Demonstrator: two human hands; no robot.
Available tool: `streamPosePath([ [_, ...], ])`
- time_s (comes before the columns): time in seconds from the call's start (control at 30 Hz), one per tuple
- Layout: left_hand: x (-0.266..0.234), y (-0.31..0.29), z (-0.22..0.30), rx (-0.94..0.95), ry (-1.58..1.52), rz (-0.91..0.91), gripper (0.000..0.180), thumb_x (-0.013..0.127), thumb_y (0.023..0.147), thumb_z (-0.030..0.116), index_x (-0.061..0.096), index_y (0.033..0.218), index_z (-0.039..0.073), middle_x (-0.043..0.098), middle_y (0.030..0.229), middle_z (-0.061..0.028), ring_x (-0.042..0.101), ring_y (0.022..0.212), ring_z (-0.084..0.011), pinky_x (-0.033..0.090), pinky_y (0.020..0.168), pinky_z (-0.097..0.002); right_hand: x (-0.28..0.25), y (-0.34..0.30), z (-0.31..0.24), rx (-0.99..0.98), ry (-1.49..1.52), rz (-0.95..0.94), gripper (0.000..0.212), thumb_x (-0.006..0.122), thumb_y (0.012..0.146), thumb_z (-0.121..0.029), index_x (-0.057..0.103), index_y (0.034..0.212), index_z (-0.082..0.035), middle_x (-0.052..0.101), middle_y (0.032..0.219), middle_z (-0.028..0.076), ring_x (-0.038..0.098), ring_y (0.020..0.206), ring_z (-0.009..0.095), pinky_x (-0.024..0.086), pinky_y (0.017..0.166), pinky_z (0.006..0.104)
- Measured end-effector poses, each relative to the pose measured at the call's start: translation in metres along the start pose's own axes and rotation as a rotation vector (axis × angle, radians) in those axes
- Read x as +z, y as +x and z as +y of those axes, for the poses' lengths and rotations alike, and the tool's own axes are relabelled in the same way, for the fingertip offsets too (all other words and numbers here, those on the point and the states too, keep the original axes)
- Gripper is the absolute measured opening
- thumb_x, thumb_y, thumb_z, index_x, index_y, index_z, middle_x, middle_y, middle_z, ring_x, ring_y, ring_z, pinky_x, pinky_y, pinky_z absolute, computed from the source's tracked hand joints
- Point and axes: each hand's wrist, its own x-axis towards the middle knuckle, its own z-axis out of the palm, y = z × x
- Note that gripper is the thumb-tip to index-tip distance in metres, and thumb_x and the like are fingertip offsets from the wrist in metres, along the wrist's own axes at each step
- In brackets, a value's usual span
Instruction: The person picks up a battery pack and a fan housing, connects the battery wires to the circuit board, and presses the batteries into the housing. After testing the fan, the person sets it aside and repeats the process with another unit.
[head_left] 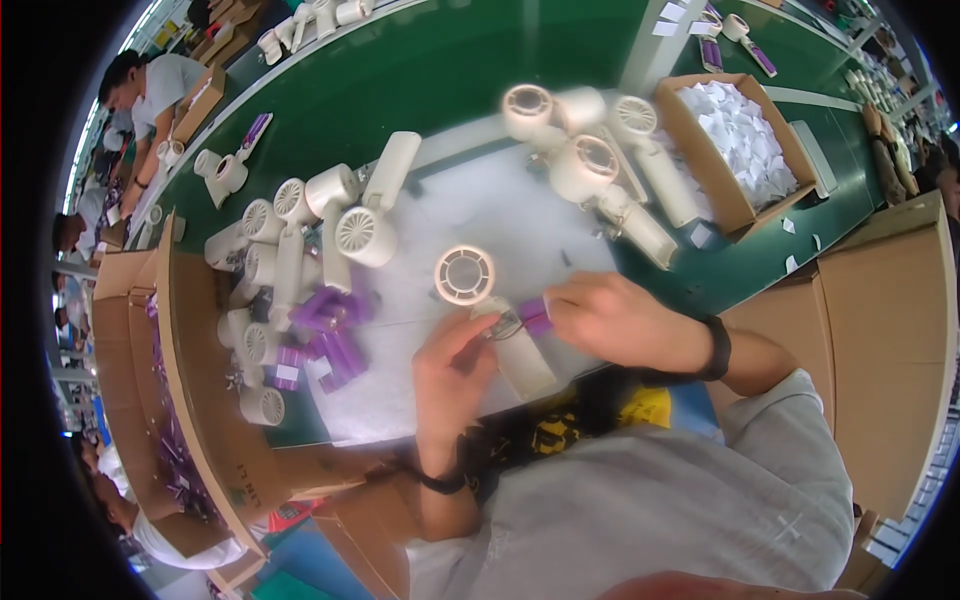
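Near my body, over the white work mat point(400, 350), lies a cream handheld fan point(525, 370) with its handle opened. Its round, slotted head point(465, 275) points away from me. My left hand point(455, 365) is closed on the fan where head and handle meet, thumb and fingertips at the open end. Just right of it, my right hand point(615, 320) pinches a purple piece point(536, 316) that looks like a battery pack, held against the handle's opening. My fingers cover most of this piece, and small inner parts are too blurred to make out.
Several cream fans point(365, 235) and purple packs point(335, 355) crowd the left side. More fans point(585, 165) lie at the back, beside a carton of white paper pieces point(735, 130). Large cartons point(215, 400) flank me. Other people point(160, 90) work at far left.
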Motion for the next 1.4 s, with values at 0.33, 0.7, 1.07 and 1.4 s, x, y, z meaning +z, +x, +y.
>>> streamPosePath([
  [0.33, 0.001, -0.008, -0.006, -0.071, -0.006, 0.048, 0.037, 0.064, 0.079, -0.010, 0.071, 0.111, 0.004, 0.067, 0.109, -0.0092, 0.064, 0.086, -0.0149, 0.051, 0.074, -0.0245, 0.005, -0.008, -0.003, 0.031, 0.122, 0.117, 0.017, 0.065, 0.074, -0.007, 0.064, 0.087, 0.004, 0.067, 0.108, 0.015, 0.063, 0.085, 0.027, 0.055, 0.074, 0.0356],
  [0.7, -0.004, -0.009, -0.002, -0.072, 0.021, 0.022, 0.035, 0.067, 0.077, -0.010, 0.071, 0.109, 0.002, 0.065, 0.102, -0.0077, 0.064, 0.082, -0.0133, 0.051, 0.071, -0.0239, 0.005, -0.003, -0.030, 0.121, -0.055, -0.086, 0.018, 0.061, 0.071, -0.010, 0.061, 0.081, 0.005, 0.062, 0.108, 0.024, 0.063, 0.093, 0.030, 0.055, 0.076, 0.0340],
  [1.07, -0.002, -0.014, -0.002, -0.049, 0.024, 0.068, 0.032, 0.068, 0.076, -0.011, 0.072, 0.105, 0.000, 0.065, 0.095, -0.0082, 0.062, 0.079, -0.0143, 0.049, 0.070, -0.0232, -0.002, -0.009, -0.004, 0.102, 0.191, 0.048, 0.015, 0.065, 0.074, -0.006, 0.061, 0.084, 0.004, 0.064, 0.101, 0.018, 0.065, 0.087, 0.029, 0.055, 0.075, 0.0355],
  [1.4, -0.003, -0.009, 0.004, -0.037, 0.178, 0.067, 0.033, 0.067, 0.076, -0.008, 0.072, 0.108, 0.000, 0.067, 0.098, -0.0114, 0.064, 0.081, -0.0192, 0.051, 0.074, -0.0265, -0.084, -0.083, 0.113, 1.026, -0.191, 0.602, 0.013, 0.063, 0.089, -0.006, 0.069, 0.097, 0.001, 0.069, 0.079, 0.008, 0.062, 0.069, 0.012, 0.051, 0.066, 0.0276],
])
